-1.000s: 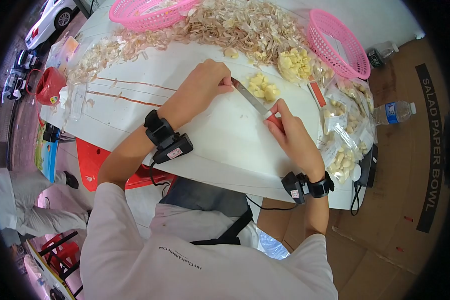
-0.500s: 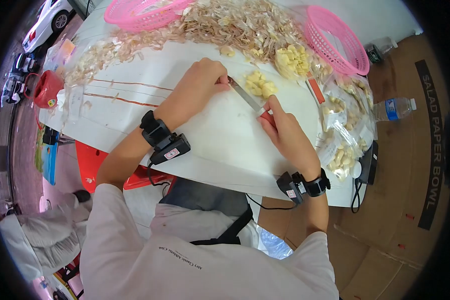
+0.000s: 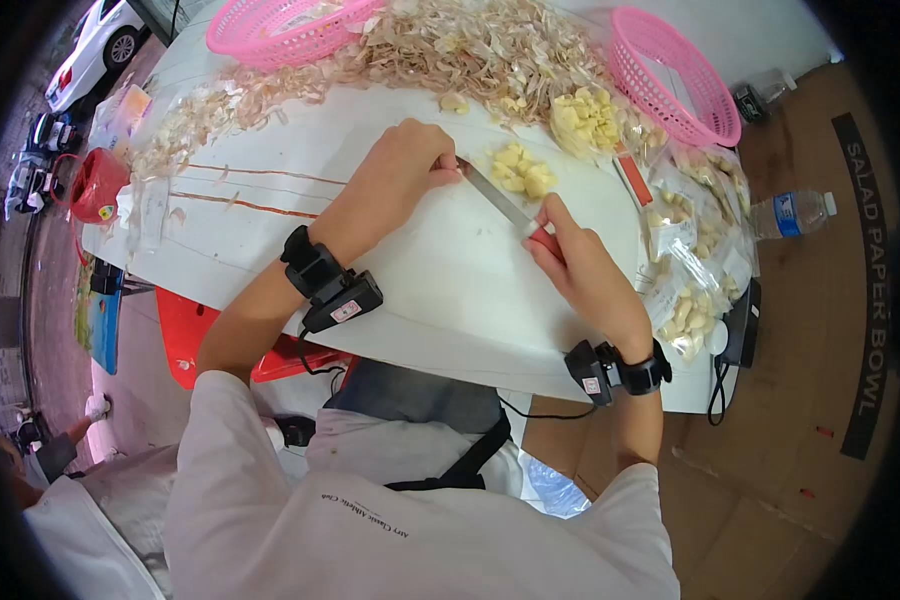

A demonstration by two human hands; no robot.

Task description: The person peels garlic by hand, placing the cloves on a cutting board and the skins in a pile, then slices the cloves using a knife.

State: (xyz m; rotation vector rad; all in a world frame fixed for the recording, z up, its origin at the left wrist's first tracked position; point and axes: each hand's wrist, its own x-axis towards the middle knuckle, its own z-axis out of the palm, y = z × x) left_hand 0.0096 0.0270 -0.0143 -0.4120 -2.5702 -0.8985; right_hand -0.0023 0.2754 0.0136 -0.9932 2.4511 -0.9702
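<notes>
My right hand (image 3: 578, 262) grips the red handle of a knife (image 3: 505, 205), whose blade points up and left across the white table (image 3: 270, 230). My left hand (image 3: 405, 162) is closed right at the blade's tip, pinching something small that I cannot make out. A small heap of peeled garlic cloves (image 3: 522, 170) lies just right of the blade. A bigger heap of peeled cloves (image 3: 582, 118) sits further back.
Garlic skins (image 3: 440, 50) cover the table's far side between two pink baskets (image 3: 270, 30) (image 3: 675, 80). Clear bags of garlic (image 3: 685, 290) line the right edge by a water bottle (image 3: 795, 213). A red bag (image 3: 95, 185) hangs at the left; another person stands at the lower left.
Both hands and the knife stay almost where they were, shifting only slightly. The person at the lower left has moved closer.
</notes>
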